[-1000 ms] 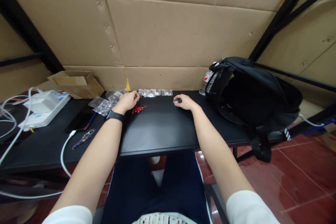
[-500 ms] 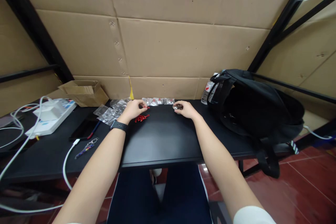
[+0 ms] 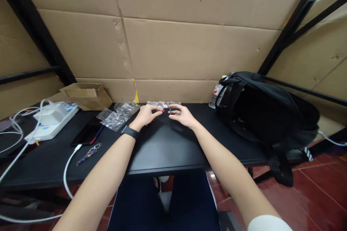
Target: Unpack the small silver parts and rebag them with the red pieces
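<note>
My left hand (image 3: 148, 116) pinches a small red cord-like piece (image 3: 162, 110) at its fingertips, above the black table. Close on its right, my right hand (image 3: 182, 114) grips a small thin disc-like object (image 3: 170, 110) between thumb and fingers, turned nearly edge-on; its exact kind is unclear. A narrow gap separates the two hands. More red cord-like pieces (image 3: 150, 122) lie on the table, largely hidden by my left hand. Behind the hands, small clear packets with red bits (image 3: 166, 104) form a row along the cardboard wall.
Clear plastic bags (image 3: 119, 116) lie left of my left hand. Farther left are a cardboard box (image 3: 94, 95), a white power strip (image 3: 54, 126), a dark phone-like slab (image 3: 86, 133) and a keychain (image 3: 89, 154). A water bottle (image 3: 216, 95) and black backpack (image 3: 271, 115) stand at right.
Both hands have moved toward each other, bringing the red piece and the disc-like object close together. The disc has turned from face-on to nearly edge-on. My left hand now covers most of the red pile.
</note>
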Tool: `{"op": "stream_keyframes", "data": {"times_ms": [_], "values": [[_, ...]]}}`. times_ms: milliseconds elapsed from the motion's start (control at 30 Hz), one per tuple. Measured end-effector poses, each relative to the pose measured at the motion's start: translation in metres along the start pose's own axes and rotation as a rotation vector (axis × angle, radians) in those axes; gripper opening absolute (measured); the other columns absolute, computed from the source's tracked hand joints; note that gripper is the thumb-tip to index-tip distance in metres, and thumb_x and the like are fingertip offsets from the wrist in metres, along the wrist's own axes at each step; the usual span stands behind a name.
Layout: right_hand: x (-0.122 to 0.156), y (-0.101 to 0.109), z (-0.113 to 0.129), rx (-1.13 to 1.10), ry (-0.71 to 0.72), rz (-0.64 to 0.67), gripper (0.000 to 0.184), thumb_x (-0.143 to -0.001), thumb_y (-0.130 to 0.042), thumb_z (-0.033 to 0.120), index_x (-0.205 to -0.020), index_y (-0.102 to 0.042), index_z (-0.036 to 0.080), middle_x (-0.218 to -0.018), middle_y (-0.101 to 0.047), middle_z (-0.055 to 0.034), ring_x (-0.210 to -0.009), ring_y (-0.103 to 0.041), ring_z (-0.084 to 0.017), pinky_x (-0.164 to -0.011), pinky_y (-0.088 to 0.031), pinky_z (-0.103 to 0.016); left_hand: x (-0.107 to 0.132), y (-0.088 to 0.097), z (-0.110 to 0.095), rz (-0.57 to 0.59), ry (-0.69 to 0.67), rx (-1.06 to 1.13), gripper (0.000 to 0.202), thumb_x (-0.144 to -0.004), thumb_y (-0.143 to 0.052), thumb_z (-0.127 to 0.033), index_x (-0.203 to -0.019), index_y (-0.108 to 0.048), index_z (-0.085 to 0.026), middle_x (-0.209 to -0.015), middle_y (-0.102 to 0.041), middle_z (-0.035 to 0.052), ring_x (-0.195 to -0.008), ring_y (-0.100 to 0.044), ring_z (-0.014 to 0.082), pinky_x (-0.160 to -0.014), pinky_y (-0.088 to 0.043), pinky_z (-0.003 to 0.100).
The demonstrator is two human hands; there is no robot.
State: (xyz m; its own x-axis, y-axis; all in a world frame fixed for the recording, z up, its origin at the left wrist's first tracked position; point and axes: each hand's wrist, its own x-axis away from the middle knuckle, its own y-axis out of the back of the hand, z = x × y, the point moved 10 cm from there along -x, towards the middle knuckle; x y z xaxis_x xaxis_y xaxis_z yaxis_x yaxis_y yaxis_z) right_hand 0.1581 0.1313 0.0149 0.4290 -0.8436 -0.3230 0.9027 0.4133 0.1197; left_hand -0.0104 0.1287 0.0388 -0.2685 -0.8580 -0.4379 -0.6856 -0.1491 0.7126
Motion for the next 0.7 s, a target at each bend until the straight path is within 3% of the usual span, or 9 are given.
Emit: {"op": "stream_keyframes", "data": {"times_ms": [433, 700], "values": [[0.001, -0.011, -0.002, -0.043, 0.019, 0.020, 0.059, -0.065, -0.088, 0.027, -0.118, -0.061, 0.027, -0.131, -0.063, -0.0065, -0.110, -0.069, -0.023, -0.105, -0.053, -0.046, 0.003, -0.007, -0.030, -0.038, -0.092, -0.106, 0.015, -0.088, -0.068, -0.039, -0.091, -0.081, -0.033, -0.099, -0.080, -0.0017, -0.099, -0.069, 0.0232, -0.094, -0.041, 0.037], [-0.001, -0.009, -0.004, -0.064, 0.027, -0.008, 0.053, -0.059, -0.092, 0.031, -0.101, -0.061, 0.022, -0.116, -0.070, -0.0059, -0.108, -0.071, -0.024, -0.101, -0.055, -0.045, 0.002, -0.008, -0.032, -0.044, -0.080, -0.145, 0.015, -0.089, -0.067, -0.037, -0.086, -0.081, -0.031, -0.095, -0.080, 0.0015, -0.104, -0.064, 0.0267, -0.092, -0.033, 0.041]]}}
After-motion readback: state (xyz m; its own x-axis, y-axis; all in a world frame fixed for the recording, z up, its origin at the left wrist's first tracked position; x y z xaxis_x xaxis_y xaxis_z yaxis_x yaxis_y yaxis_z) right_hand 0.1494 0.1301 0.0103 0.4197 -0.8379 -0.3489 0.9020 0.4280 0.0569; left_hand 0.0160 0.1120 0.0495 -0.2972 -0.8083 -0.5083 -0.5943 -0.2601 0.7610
